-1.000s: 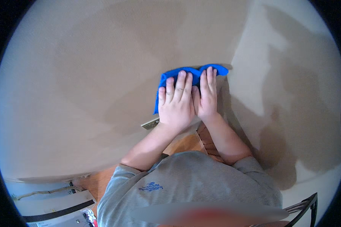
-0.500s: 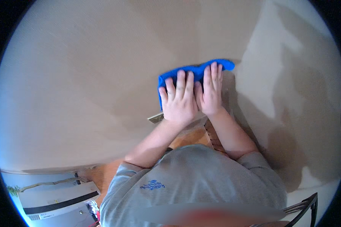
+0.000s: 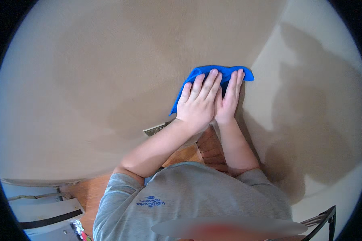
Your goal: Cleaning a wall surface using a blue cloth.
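A bright blue cloth (image 3: 224, 71) lies against the beige wall (image 3: 157, 52), near the corner where two wall faces meet. My left hand (image 3: 197, 105) is laid flat over the cloth's left part, its fingers stretched upward and slightly apart. Close beside it, my right hand (image 3: 228, 102) presses on the right part with straight fingers and its edge by the corner. The hands touch or overlap along their inner sides. Cloth shows above the fingertips and to the left of my left hand; the rest is hidden under the palms.
Below my wrists, a small framed plate (image 3: 155, 130) sticks out from the wall. Wooden flooring (image 3: 183, 156) shows between my arms. A white appliance with a dark stripe (image 3: 52, 219) stands at the lower left. The adjoining wall (image 3: 334, 132) on the right carries my shadow.
Both hands have slid a little to the right toward the corner, pulling the cloth along. The cloth's left side now slants, and my view has shifted slightly.
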`<state>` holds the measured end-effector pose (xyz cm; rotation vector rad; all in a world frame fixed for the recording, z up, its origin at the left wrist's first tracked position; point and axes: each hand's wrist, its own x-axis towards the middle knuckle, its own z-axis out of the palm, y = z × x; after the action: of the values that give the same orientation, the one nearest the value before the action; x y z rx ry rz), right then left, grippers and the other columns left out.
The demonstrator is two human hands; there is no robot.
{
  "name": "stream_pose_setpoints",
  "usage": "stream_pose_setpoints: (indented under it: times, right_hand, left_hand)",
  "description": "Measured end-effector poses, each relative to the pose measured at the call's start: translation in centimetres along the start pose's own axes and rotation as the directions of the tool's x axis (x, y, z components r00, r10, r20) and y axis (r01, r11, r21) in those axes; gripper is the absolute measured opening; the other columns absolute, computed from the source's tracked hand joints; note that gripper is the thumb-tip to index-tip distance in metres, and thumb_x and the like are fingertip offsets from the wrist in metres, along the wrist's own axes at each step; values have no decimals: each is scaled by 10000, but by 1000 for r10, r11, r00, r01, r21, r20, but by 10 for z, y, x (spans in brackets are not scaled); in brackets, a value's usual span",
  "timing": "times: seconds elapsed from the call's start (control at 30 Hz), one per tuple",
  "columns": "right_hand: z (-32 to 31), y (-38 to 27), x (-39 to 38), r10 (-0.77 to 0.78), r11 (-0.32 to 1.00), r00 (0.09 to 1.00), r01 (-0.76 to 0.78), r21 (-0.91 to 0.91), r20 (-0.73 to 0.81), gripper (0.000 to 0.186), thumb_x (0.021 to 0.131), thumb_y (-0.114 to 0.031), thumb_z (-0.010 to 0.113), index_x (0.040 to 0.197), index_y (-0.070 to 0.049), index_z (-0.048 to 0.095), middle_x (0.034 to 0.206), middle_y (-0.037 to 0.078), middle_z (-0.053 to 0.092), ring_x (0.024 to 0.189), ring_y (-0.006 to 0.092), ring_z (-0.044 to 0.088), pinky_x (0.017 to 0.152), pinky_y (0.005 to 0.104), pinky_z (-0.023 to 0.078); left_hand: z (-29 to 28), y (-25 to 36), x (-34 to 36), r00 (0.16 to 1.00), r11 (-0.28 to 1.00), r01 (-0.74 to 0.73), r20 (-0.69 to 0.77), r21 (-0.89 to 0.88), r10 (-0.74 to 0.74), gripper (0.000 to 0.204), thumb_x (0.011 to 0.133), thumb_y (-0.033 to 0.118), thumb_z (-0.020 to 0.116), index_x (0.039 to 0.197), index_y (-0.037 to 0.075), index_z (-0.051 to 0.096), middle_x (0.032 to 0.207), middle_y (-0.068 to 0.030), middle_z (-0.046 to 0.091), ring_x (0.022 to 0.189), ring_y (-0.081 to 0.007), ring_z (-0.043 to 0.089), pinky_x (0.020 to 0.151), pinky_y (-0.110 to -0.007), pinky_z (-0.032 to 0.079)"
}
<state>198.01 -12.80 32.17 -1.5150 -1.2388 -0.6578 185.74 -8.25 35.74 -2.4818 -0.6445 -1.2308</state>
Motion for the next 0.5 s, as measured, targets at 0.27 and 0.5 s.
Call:
stream_pose_setpoints:
  times: [0.27, 0.5]
  right_hand:
    - [42, 4, -74, 28, 998, 999, -26, -61, 39, 612, 966, -229, 487, 1447, 59, 243, 1504, 301, 196, 1387, 484, 192, 1129, 545, 174]
    - [53, -78, -6, -56, 996, 996, 51, 71, 63, 621, 964, -239, 489, 1463, 28, 233, 1524, 277, 165, 1407, 481, 110, 1136, 555, 108]
  left_hand:
    - [25, -19, -62, 1000, 999, 27, -1, -47, -27, 441, 850, 317, 590, 1256, 145, 592, 1345, -36, 528, 1206, -233, 470, 1000, -414, 342]
    - [-48, -65, -35, 970, 976, 220, -108, -5, -219, 453, 861, 302, 565, 1274, 116, 570, 1341, -76, 521, 1198, -264, 476, 1026, -429, 309]
